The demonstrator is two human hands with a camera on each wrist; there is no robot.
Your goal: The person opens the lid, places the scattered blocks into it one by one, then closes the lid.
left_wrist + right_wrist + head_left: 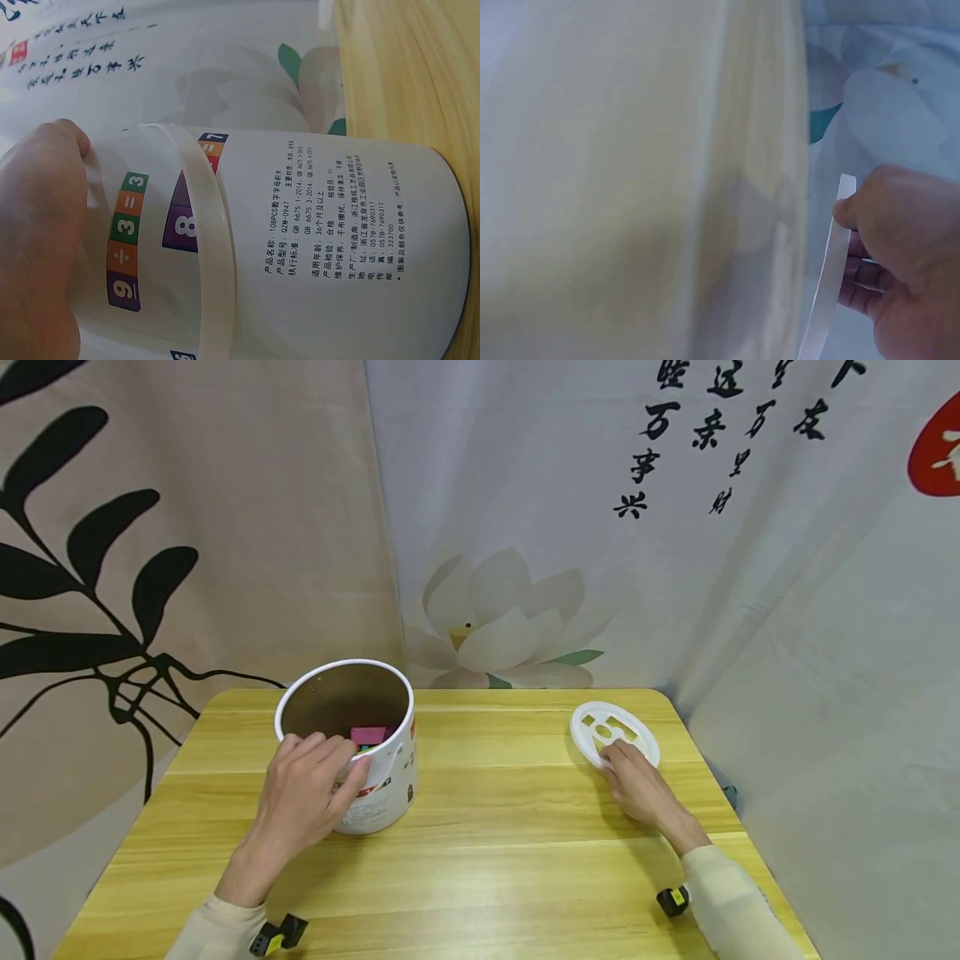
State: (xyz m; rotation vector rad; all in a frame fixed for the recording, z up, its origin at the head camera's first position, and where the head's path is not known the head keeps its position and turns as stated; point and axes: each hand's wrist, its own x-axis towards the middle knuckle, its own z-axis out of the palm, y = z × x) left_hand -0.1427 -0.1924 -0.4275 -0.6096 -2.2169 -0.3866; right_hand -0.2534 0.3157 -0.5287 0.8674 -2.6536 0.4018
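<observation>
A white bucket [386, 793] printed with sums and Chinese text stands upright on the left of the table. My left hand [309, 777] grips its near rim, fingers over the edge and thumb along the outside. In the left wrist view that hand [37, 247] is at the rim, beside the bucket's pale handle [214, 247]. Inside the bucket a pink block [367, 736] shows; the near wall hides most of the contents. At the far right, my right hand [637, 781] pinches a round white lid [647, 742] with shaped cut-outs, seen edge-on in the right wrist view.
The wooden table [495, 860] reaches back to a printed curtain [525, 485] with a lotus and Chinese characters. Another stretch of curtain [847, 693] hangs along the right side. A small black wrist camera [672, 902] sits by the right sleeve.
</observation>
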